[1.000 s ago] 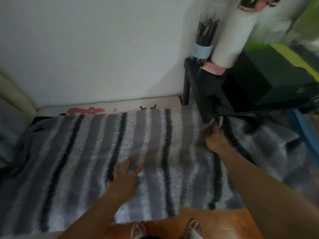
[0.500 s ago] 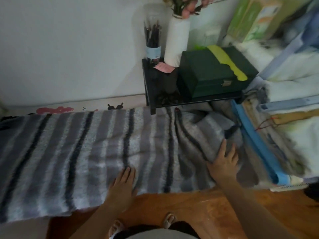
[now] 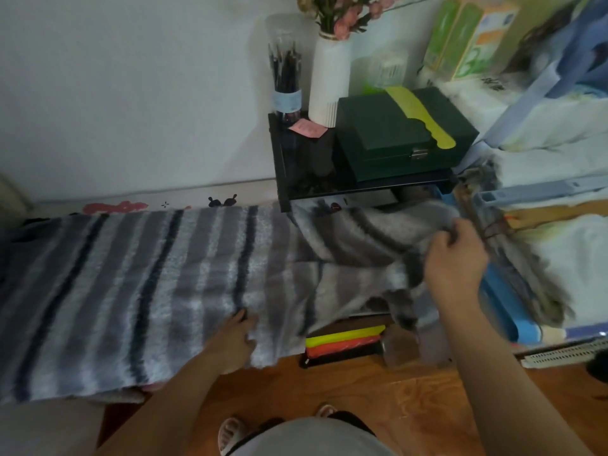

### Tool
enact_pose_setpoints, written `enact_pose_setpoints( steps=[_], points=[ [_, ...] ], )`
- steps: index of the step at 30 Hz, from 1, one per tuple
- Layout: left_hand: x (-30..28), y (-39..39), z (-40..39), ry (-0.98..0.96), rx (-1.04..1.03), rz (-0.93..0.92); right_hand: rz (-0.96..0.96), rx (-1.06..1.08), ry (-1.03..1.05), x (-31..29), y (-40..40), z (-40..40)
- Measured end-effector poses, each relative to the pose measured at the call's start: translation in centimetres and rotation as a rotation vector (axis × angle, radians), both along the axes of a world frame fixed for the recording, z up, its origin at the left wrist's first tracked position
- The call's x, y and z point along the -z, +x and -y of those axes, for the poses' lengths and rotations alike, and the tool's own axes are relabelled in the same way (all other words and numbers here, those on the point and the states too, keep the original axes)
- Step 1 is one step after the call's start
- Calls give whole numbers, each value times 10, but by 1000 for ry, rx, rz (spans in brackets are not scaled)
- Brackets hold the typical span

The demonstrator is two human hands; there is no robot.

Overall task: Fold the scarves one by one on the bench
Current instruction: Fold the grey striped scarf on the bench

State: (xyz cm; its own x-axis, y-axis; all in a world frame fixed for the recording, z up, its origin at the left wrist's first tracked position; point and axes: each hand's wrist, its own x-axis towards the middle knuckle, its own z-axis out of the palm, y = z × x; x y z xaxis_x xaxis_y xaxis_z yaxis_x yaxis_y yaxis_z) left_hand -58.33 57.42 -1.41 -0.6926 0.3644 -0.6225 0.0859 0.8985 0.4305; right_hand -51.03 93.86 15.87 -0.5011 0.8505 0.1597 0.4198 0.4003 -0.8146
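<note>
Nearest, the left hand (image 3: 235, 339) lies on the front edge of the striped scarf (image 3: 158, 278), fingers loosely bent; as half a second ago, its grip pins the cloth without closing on it. The scarf lies spread along the surface (image 3: 39, 432), its right end rumpled below the black shelf (image 3: 362, 189). Farther right, the right hand (image 3: 455, 258), flat on the cloth half a second ago, has shifted outward and closed its grip on the bunched right end. Judged from this, the end is now gathered for the first fold across toward the left.
</note>
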Motion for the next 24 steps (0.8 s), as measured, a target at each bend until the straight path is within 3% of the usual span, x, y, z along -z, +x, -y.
enact_pose_setpoints(
  steps=[3, 6, 11, 14, 16, 18, 21, 22, 24],
  points=[
    [-29, 6, -8, 326, -361, 38, 339, -213, -130, 29, -11, 7],
    [-63, 20, 1, 557, -565, 66, 414, -167, -218, 51, -13, 25],
    [-116, 45, 60, 756, -844, 168, -16, -65, -469, 40, -18, 89],
    [-134, 41, 102, 823, -910, 174, -200, -113, -313, 30, -39, 147],
    [-139, 33, 129, 905, -962, 150, -180, -208, -120, 39, -59, 211],
    [-139, 23, 153, 923, -1016, 135, -94, -488, 56, 53, -80, 293],
    [-133, 10, 187, 840, -1105, 74, 262, -1343, -50, 63, -83, 407],
    [-129, 3, 198, 781, -1105, 37, 347, -1505, -11, 68, -78, 431],
    [-116, -11, 215, 628, -1042, -32, 324, -1510, 76, 77, -65, 443]
  ],
)
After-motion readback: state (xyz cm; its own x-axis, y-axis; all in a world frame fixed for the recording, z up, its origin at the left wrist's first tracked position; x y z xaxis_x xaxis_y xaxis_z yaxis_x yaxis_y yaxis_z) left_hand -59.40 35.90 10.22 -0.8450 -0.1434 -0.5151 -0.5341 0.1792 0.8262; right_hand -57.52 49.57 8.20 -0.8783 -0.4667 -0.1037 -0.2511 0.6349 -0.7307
